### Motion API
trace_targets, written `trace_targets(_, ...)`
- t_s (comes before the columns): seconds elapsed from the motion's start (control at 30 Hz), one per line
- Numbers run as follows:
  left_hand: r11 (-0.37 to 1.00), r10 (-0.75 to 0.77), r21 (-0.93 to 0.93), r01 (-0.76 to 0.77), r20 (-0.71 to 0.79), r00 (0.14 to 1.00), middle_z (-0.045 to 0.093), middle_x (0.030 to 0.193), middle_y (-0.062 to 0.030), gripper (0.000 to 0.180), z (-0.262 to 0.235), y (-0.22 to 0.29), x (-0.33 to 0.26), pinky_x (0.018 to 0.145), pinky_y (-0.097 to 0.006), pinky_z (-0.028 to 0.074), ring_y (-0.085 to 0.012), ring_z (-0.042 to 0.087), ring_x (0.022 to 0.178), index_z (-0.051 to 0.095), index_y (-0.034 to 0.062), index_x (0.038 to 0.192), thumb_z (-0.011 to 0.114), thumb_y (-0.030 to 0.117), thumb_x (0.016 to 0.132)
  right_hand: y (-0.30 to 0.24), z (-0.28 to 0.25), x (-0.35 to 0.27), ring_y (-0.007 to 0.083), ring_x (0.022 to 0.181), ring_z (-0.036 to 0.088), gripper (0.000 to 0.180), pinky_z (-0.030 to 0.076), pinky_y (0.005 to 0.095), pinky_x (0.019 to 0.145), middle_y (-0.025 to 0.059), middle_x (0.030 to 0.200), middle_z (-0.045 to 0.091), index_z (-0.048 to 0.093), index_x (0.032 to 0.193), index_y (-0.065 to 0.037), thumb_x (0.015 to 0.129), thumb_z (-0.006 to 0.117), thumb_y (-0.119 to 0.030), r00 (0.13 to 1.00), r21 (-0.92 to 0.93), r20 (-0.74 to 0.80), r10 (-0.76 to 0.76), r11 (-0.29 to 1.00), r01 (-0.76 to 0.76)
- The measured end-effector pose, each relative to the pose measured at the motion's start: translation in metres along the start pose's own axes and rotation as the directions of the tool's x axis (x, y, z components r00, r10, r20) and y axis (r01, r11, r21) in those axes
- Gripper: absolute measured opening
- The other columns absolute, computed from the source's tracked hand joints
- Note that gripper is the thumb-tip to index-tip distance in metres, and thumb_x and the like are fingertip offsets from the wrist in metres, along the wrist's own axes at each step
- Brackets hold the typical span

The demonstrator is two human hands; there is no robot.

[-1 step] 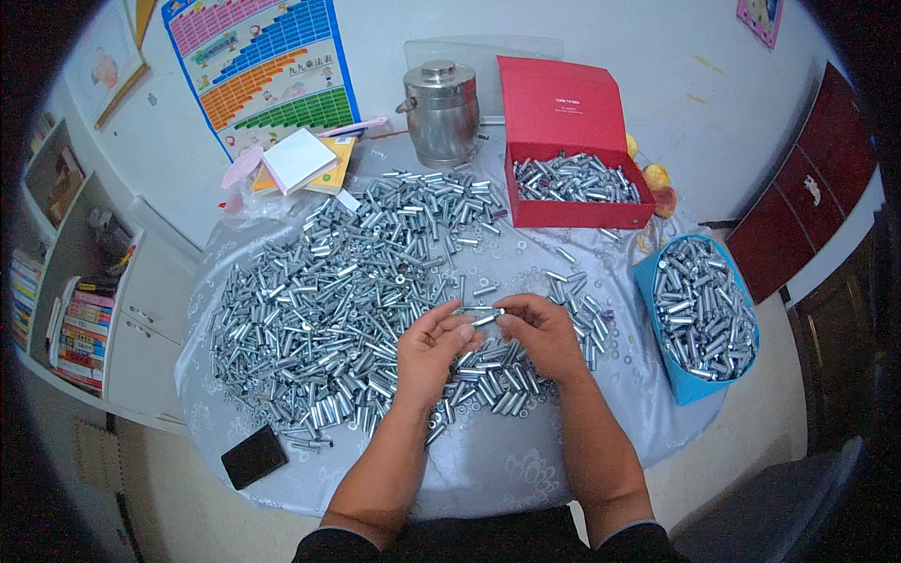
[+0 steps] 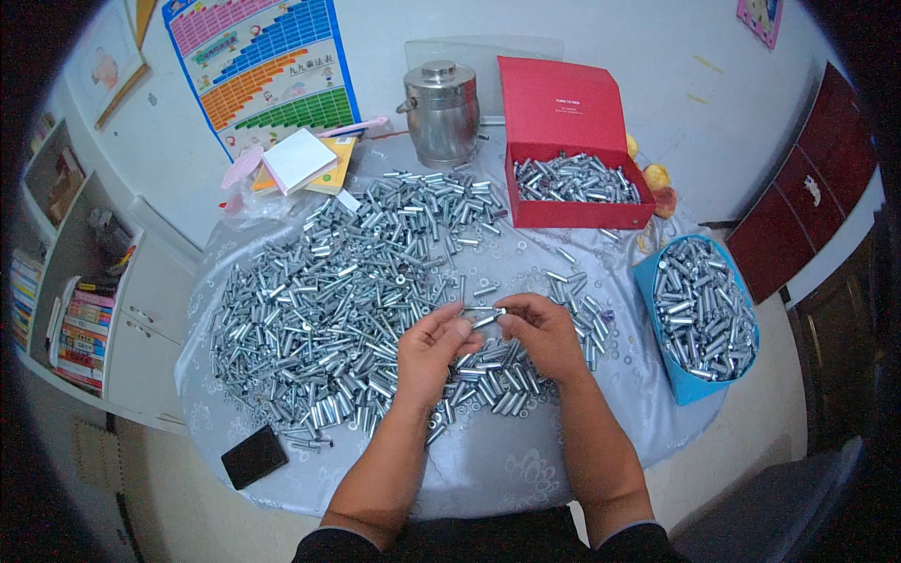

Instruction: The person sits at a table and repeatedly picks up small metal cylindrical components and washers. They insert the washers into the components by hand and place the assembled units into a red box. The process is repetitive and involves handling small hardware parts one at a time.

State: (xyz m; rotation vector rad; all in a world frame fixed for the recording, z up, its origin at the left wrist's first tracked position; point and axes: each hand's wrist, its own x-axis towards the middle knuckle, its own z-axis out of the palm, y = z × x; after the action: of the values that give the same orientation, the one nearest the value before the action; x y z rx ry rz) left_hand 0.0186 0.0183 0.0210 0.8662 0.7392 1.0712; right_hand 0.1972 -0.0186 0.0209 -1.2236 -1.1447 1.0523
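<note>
My left hand [image 2: 432, 349] and my right hand [image 2: 542, 336] meet over the near middle of the table, fingertips pinched. Between them lies a small shiny metal sleeve [image 2: 487, 320], with a thin bolt-like rod [image 2: 481, 308] just beyond it. Fingers cover the ends of both pieces, so how they fit together cannot be made out. To the left and beyond spreads a large heap of metal sleeves and bolts [image 2: 310, 300]. More loose sleeves [image 2: 507, 385] lie beneath my hands, with small washers scattered among them.
An open red box [image 2: 582, 214] full of metal pieces stands at the back right. A blue container [image 2: 690, 380], also full, is at the right edge. Farther back are a steel canister [image 2: 441, 117] and notebooks [image 2: 305, 159]. A black phone [image 2: 254, 458] lies near left.
</note>
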Motion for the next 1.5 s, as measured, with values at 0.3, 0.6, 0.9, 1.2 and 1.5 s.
trace_targets(0.3,0.999,-0.036,0.024,0.037,-0.048,0.998,0.068,0.096,-0.0166,0.015,-0.005,-0.001,0.001,0.076,-0.028,0.058,-0.0218,0.069,0.084,0.064,-0.0082,0.101,0.062,-0.005,0.086,-0.005,0.0,-0.002,0.0108,0.074,0.061,0.02,0.05,0.0255,0.067,0.0049,0.085,0.067,0.067,0.104,-0.001,0.086,0.067,-0.009,1.0,-0.082,0.02,0.012,0.997,-0.01)
trace_targets(0.6,0.98,0.125,0.156,-0.125,0.011,0.992,0.07,0.095,-0.0143,0.017,-0.005,-0.003,0.0,0.077,-0.03,0.055,-0.0189,0.068,0.082,0.066,-0.0047,0.098,0.067,-0.005,0.081,0.006,0.003,0.001,0.0078,0.059,0.052,0.02,0.041,0.024,0.053,0.0008,0.068,0.059,0.065,0.083,-0.001,0.092,0.061,-0.018,0.998,-0.164,-0.036,0.044,0.985,-0.05)
trace_targets(0.9,0.971,0.167,0.17,-0.166,0.007,0.986,0.069,0.098,-0.0135,0.021,-0.007,-0.009,0.002,0.081,-0.029,0.054,-0.0187,0.067,0.088,0.064,-0.0042,0.101,0.067,-0.006,0.081,0.01,-0.004,0.003,0.0073,0.066,0.055,0.015,0.045,0.0227,0.059,0.0002,0.078,0.061,0.061,0.099,-0.003,0.087,0.066,-0.011,0.991,-0.163,-0.002,0.131,0.978,-0.13)
trace_targets(1.2,0.998,-0.001,0.062,0.001,0.003,1.0,0.068,0.093,-0.0131,0.022,-0.005,-0.002,0.003,0.074,-0.029,0.057,-0.0189,0.068,0.082,0.063,-0.0054,0.108,0.063,0.005,0.089,0.005,0.002,0.0,0.0087,0.072,0.059,0.016,0.049,0.0243,0.065,0.0029,0.082,0.064,0.062,0.099,-0.001,0.086,0.068,-0.008,1.0,0.02,0.013,-0.014,1.0,0.014)
trace_targets(1.5,0.995,-0.036,0.088,0.04,-0.038,0.999,0.068,0.088,-0.0151,0.022,-0.004,0.001,0.0,0.066,-0.028,0.058,-0.0196,0.068,0.072,0.063,-0.007,0.108,0.061,0.006,0.09,0.007,-0.004,0.0,0.009,0.072,0.059,0.016,0.049,0.0249,0.066,0.0036,0.083,0.065,0.062,0.099,-0.001,0.089,0.065,-0.013,0.995,-0.157,0.039,0.088,0.984,-0.081)
